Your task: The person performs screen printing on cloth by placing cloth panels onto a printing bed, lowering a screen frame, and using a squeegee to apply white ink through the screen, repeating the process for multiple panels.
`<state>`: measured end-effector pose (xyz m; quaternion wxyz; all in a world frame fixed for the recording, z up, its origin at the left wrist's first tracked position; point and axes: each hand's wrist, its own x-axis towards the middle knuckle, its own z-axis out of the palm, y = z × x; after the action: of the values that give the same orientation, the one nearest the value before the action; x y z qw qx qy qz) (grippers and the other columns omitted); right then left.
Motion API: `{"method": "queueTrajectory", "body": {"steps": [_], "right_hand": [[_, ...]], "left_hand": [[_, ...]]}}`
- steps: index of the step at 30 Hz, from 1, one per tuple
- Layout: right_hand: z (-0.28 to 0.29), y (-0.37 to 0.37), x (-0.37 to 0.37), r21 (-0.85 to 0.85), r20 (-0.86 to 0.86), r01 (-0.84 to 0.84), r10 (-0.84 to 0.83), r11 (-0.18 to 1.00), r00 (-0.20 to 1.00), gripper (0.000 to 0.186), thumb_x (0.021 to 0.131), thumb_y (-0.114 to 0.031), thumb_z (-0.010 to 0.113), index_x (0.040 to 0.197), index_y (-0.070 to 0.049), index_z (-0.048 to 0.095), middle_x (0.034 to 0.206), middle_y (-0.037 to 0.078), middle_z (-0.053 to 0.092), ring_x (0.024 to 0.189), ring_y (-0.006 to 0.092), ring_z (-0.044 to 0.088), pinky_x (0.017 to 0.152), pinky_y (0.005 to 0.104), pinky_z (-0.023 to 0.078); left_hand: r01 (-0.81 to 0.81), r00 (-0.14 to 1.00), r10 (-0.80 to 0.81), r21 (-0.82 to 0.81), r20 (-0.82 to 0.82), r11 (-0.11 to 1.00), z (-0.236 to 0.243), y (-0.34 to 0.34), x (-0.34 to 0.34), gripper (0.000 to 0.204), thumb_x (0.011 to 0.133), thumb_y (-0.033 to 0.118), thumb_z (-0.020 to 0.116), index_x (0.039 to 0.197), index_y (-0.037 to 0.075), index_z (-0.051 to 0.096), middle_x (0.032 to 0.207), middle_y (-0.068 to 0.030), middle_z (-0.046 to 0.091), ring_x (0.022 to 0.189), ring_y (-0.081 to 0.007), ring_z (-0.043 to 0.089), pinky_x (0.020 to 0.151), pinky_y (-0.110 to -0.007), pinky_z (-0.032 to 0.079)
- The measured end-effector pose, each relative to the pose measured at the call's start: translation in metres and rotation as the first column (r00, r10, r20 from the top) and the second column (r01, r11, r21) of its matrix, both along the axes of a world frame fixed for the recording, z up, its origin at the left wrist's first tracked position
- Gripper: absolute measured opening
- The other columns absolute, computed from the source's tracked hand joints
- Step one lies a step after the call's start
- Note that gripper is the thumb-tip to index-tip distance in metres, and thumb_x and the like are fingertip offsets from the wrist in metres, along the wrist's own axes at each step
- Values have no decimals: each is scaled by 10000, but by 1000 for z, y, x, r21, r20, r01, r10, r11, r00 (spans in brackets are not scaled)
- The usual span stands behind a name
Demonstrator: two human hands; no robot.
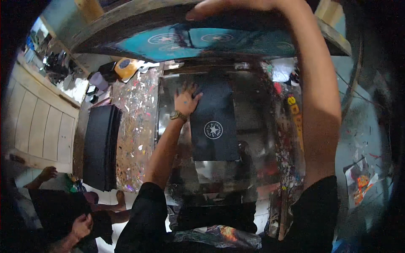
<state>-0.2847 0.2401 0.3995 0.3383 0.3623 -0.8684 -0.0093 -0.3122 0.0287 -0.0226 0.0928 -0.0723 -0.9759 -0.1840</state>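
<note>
A black rectangular sheet (215, 105) lies on a dark, glossy printing board (257, 126). Near the sheet's close end is a white round star emblem (213, 130). My left hand (188, 100), with a watch at the wrist, rests flat at the sheet's left edge, fingers spread. Above the board, a screen-printing frame (126, 19) is tilted up, its turquoise mesh (192, 40) showing star emblems. My right hand (240, 6) reaches up to the frame's upper edge and is closed on it; part of that hand is cut off by the picture's top.
A stack of black sheets (100, 147) stands on the paint-spattered table (137, 126) at left, with a light purple cup (98, 81) beyond it. Another person's hand (82, 225) shows at lower left. A pale panelled door (42, 122) is at far left.
</note>
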Motion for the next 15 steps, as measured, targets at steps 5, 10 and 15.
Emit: {"method": "queueTrajectory", "body": {"steps": [5, 10, 15], "right_hand": [[9, -12, 2, 11, 107, 99, -100, 995, 989, 1067, 632, -674, 866, 1310, 107, 603, 1213, 285, 705, 1115, 373, 701, 993, 439, 555], [19, -25, 54, -54, 7, 136, -136, 989, 991, 1077, 579, -491, 958, 1377, 112, 558, 1282, 272, 684, 1184, 345, 676, 1035, 406, 528], [8, -44, 40, -130, 76, 69, -59, 989, 995, 1050, 593, -485, 951, 1374, 103, 568, 1287, 269, 683, 1196, 337, 670, 1044, 397, 518]], "left_hand": [[-63, 949, 268, 733, -167, 677, 31, -53, 50, 460, 986, 311, 721, 1370, 69, 651, 1267, -189, 711, 1141, -275, 678, 981, -441, 513], [-320, 556, 711, 679, -430, 661, 79, -257, 153, 491, 962, 222, 761, 1332, -51, 588, 1206, -172, 707, 1084, -239, 665, 980, -392, 519], [-962, 149, 962, 191, -231, 195, 112, -348, 224, 622, 959, 342, 726, 1388, -65, 533, 1429, -283, 554, 1286, -458, 567, 1088, -512, 444]]}}
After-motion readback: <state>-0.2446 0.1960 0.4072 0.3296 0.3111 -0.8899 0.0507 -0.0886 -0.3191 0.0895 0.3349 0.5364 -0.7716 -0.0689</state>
